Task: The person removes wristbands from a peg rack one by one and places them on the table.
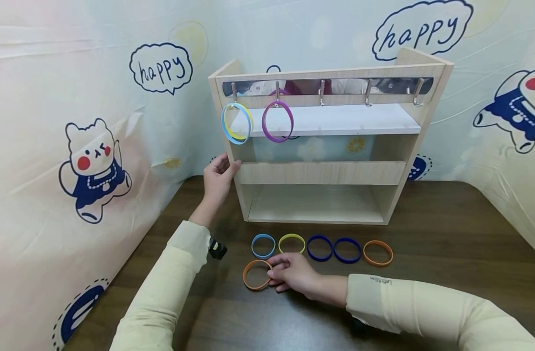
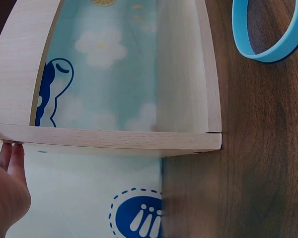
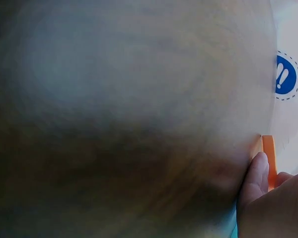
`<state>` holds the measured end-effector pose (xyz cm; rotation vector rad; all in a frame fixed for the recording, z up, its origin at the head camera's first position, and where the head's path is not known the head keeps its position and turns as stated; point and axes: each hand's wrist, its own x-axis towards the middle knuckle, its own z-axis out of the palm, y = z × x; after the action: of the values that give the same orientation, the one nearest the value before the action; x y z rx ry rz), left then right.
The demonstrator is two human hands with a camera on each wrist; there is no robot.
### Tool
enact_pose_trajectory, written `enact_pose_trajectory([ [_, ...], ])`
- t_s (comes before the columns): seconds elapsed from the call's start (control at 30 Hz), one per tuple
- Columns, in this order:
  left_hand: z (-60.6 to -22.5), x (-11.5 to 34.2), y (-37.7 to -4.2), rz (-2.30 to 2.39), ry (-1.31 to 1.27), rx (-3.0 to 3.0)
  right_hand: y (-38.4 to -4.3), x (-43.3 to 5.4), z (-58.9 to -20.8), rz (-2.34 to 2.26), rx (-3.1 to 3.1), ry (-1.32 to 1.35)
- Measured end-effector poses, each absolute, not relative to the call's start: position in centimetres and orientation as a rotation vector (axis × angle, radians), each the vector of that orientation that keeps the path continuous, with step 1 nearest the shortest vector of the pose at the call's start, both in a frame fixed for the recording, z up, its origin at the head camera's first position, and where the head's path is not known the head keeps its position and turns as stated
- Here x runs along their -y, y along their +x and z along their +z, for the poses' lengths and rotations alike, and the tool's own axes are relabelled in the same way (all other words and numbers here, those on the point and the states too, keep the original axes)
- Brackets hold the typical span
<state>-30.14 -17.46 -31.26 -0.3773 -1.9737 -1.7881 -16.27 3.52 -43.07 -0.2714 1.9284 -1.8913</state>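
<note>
My left hand holds the left side panel of a light wooden shelf, thumb over its front edge. In the left wrist view its fingers touch the panel's outer face. By its right side, an orange silicone wristband is pinched between thumb and fingers of my right hand, low over the table. Behind that hand runs a row of wristbands: light blue, yellow, dark blue, another dark blue and orange.
A metal strip with several hooks crosses the shelf top. Light blue and yellow wristbands hang together on the leftmost hook, a purple wristband on the second. Printed cloth surrounds the brown table.
</note>
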Motion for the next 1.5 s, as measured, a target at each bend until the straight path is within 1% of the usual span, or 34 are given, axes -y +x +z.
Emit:
enact_pose_trajectory([
  [0.63, -31.4, 17.5, -30.5, -1.799, -0.393, 1.958, -16.2, -3.3, -43.1, -1.856, -1.997, -0.286],
  [0.9, -33.3, 18.1, -32.7, -1.76, -0.387, 1.931, -16.1, -3.2, -43.0, -1.839, -2.022, -0.283],
  [1.0, -33.2, 18.1, -32.6, -1.784, -0.394, 1.922, -16.0, -3.3, -42.9, -1.838, -2.03, -0.286],
  [1.1, -32.3, 17.9, -31.5, -1.802, -0.383, 1.939, -16.0, -3.3, -42.9, -1.841, -2.034, -0.294],
  [1.2, -32.1, 17.9, -31.3, -1.808, -0.382, 1.95, -15.9, -3.3, -42.8, -1.846, -2.036, -0.301],
  [1.5, -33.2, 18.2, -32.5, -1.753, -0.369, 1.962, -15.8, -3.6, -42.6, -1.834, -2.052, -0.297],
])
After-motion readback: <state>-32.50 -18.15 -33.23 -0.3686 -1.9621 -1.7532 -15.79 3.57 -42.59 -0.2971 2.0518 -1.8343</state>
